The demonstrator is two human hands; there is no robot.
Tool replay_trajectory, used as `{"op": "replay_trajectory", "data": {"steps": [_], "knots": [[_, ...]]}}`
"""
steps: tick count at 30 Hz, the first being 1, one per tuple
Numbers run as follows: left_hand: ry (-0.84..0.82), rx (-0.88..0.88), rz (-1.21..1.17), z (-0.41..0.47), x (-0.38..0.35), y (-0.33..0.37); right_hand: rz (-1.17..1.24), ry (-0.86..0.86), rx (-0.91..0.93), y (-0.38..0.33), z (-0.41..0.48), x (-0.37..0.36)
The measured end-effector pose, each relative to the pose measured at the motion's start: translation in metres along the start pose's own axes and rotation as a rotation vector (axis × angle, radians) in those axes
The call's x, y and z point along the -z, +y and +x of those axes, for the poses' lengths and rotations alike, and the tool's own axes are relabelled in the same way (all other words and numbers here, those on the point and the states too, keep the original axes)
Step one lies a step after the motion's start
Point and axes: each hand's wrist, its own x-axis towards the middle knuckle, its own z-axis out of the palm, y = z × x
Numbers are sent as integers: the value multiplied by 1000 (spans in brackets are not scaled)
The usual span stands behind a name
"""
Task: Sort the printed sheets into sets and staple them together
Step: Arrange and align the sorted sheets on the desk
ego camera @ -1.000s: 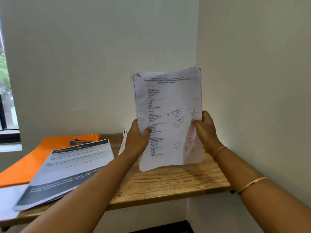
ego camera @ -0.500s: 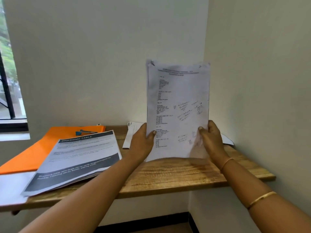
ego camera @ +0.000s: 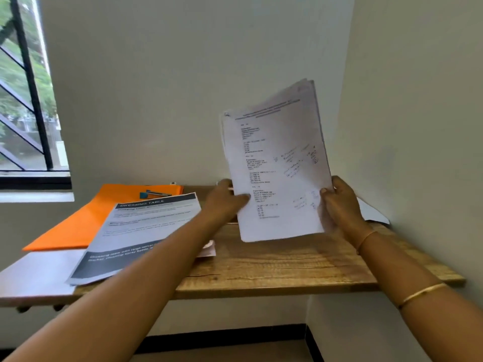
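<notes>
A stack of printed sheets with typed text and handwritten notes stands upright above the wooden shelf, tilted to the right. My left hand pinches its lower left edge, thumb on the front. My right hand grips its lower right edge. A blue and grey stapler lies on an orange folder at the back left. A printed sheet headed "DRESSING TABLE" lies flat on the shelf, left of my arm.
A white sheet lies in the back right corner against the wall. Walls close the shelf at the back and right. A barred window is at the left. Another white surface adjoins the shelf's left end.
The stack has tilted to the right and come down a little toward the shelf. Both hands keep their hold on it. The camera has turned slightly.
</notes>
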Motion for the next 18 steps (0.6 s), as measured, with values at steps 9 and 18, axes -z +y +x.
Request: {"op": "replay_trajectory", "data": {"steps": [9, 18], "knots": [[449, 92, -396, 15, 150, -25, -106, -673, -160, -41, 47, -62], [96, 414, 70, -22, 248, -60, -379, -1138, -160, -80, 62, -186]]}}
